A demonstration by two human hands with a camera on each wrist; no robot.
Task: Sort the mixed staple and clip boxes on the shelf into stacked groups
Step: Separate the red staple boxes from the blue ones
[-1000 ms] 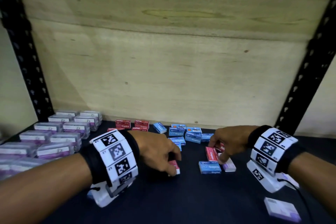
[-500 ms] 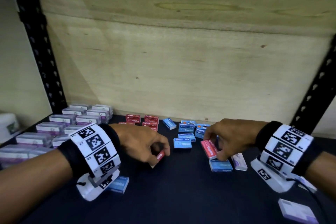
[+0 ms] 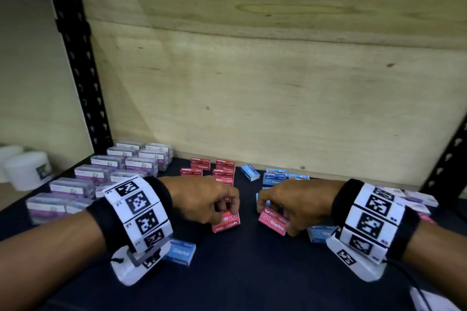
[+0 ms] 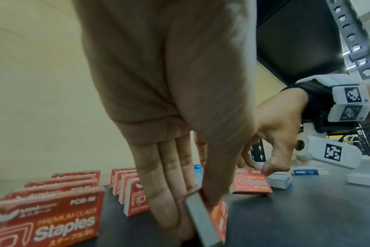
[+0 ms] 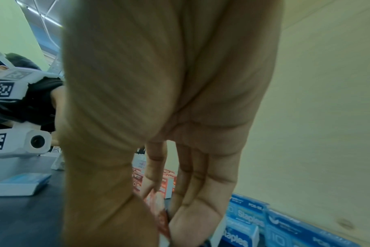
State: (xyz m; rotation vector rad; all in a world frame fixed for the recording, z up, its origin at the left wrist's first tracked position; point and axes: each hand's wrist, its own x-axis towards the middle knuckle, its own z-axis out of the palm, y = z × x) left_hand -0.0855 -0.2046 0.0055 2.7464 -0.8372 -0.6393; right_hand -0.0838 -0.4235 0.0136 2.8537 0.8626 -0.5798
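My left hand (image 3: 222,209) pinches a red staple box (image 3: 226,222) between thumb and fingers, on edge on the dark shelf; the left wrist view shows that red box (image 4: 209,217) held at its narrow side. My right hand (image 3: 275,212) pinches a second red staple box (image 3: 273,223), tilted, just right of the first; the right wrist view shows its red edge (image 5: 158,215) between thumb and fingers. Behind the hands stand grouped red boxes (image 3: 217,170) and blue boxes (image 3: 273,177). Purple-and-white clip boxes (image 3: 101,177) sit in rows at the left.
A loose blue box (image 3: 180,251) lies under my left wrist and another blue box (image 3: 319,233) by my right wrist. Loose purple boxes (image 3: 417,199) lie at the right. A plywood back wall (image 3: 252,83) and black uprights (image 3: 75,58) bound the shelf. White tubs (image 3: 25,169) stand far left.
Both hands have moved toward the shelf's middle, each with a red box; the two boxes now sit close together. The head view has shifted left.
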